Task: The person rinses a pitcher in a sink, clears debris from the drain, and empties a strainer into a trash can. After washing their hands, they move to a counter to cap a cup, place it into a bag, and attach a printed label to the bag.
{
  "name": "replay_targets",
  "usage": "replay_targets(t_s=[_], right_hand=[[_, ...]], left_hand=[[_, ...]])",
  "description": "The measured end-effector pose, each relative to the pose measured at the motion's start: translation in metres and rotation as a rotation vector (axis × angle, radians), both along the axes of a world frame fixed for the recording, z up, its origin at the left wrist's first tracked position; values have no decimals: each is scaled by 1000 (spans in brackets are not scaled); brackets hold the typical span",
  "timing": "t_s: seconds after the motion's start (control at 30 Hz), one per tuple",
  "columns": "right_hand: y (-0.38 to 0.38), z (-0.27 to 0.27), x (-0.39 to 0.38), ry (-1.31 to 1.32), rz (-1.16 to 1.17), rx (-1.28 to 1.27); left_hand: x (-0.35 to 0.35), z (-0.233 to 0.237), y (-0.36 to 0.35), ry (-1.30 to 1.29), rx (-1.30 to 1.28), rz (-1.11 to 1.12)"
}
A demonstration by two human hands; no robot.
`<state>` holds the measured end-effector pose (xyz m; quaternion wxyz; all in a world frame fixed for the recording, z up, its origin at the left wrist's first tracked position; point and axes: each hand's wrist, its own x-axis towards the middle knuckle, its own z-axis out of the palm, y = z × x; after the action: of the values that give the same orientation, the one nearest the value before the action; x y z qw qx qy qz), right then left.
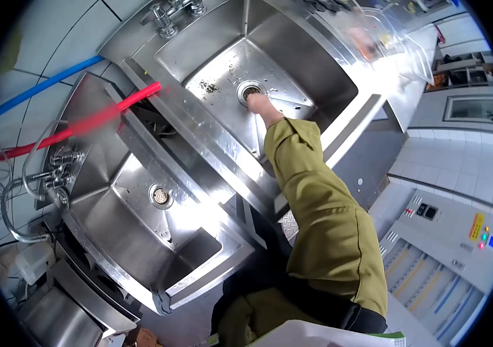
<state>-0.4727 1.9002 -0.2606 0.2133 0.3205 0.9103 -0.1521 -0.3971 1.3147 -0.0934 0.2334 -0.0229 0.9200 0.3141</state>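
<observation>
Amid open sink floor (pixel 223 69), right hand (pixel 258 104) touches drain (pixel 247 89).

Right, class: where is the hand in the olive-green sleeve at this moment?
In the head view, the right hand sits upper centre, in the far stainless steel sink basin, at its round metal drain, right of the red hose.

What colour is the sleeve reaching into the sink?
Olive green; the sleeve shows best in the head view.
</observation>
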Motion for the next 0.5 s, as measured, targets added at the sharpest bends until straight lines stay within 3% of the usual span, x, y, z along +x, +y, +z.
replay_targets(t_s=[0.03,0.1,0.13,0.17,0.23,0.3,0.4,0.43,0.47,0.5], right_hand=[[-2,-13,-3,0,4,2],[2,-35,1,240,-256,252],[4,-49,4,459,-517,432],[9,-61,13,314,-666,357],[10,-76,1,357,-1190,302],[16,-84,-5,388,-883,-33],[6,-74,-21,586,-551,453],[3,-63,-37,666,-582,327],[1,-62,-51,609,-227,256],[-7,-92,-73,764,-14,339]], left_hand=[[-2,1,18,-33,15,-23],[-5,1,44,-94,25,-41],[-5,3,53,-121,20,-41],[-5,4,58,-142,14,-40],[-4,6,64,-171,-2,-26],[0,8,65,-208,-31,-3],[7,12,59,-264,-75,39],[10,14,57,-284,-91,54],[11,15,56,-294,-102,63],[15,15,53,-311,-117,81]])
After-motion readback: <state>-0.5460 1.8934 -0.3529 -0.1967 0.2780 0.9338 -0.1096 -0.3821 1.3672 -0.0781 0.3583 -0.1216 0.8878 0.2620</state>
